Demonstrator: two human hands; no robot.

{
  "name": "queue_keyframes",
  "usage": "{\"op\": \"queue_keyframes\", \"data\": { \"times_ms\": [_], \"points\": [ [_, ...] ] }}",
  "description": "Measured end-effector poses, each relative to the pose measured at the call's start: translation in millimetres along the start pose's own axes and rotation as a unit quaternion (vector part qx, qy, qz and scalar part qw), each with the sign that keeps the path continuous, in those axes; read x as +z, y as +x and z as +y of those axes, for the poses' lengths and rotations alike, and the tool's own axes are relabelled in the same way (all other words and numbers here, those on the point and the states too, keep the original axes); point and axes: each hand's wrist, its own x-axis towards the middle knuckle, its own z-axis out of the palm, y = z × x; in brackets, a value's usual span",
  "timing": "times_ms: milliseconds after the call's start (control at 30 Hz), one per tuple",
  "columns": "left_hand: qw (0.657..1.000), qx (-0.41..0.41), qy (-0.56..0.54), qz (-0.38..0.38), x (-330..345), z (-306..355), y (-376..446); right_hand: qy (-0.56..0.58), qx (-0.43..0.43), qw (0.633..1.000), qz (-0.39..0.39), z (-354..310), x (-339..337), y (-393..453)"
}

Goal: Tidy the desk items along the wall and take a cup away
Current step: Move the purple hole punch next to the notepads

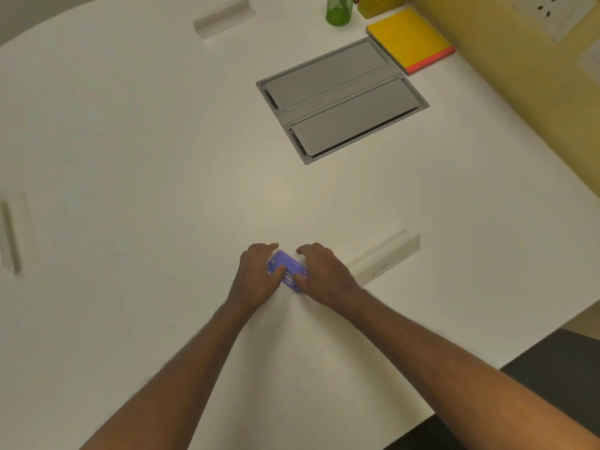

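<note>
A small purple stapler (285, 267) lies on the white desk (146, 157) near the front middle. My left hand (258, 274) grips its left side and my right hand (319, 272) grips its right side, fingers curled over it. Far back along the yellow wall stand a green translucent cup (339, 9) with something green in it, a yellow container (378, 4) and a yellow notebook with a red edge (409, 39).
A grey double-flap cable hatch (342, 99) is set in the desk top. White name-card holders sit at the right of my hands (386, 258), at the far back (222, 16) and at the left edge (11, 235). A wall socket (552, 11) is top right.
</note>
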Motion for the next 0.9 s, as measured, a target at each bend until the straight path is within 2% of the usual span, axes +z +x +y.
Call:
{"op": "queue_keyframes", "data": {
  "times_ms": [467, 733, 900],
  "points": [
    [0.994, -0.023, -0.086, 0.063, 17, -9, -6, 0.014, 0.051, 0.998, 0.032, -10, 19, 12],
    [0.978, -0.049, -0.169, 0.107, 5, 25, 20, 0.131, 0.057, 0.988, 0.061, -3, -9, 36],
    [0.969, -0.045, -0.216, 0.111, 3, 72, 63, 0.247, 0.106, 0.959, 0.091, 17, -53, 61]
  ]
}}
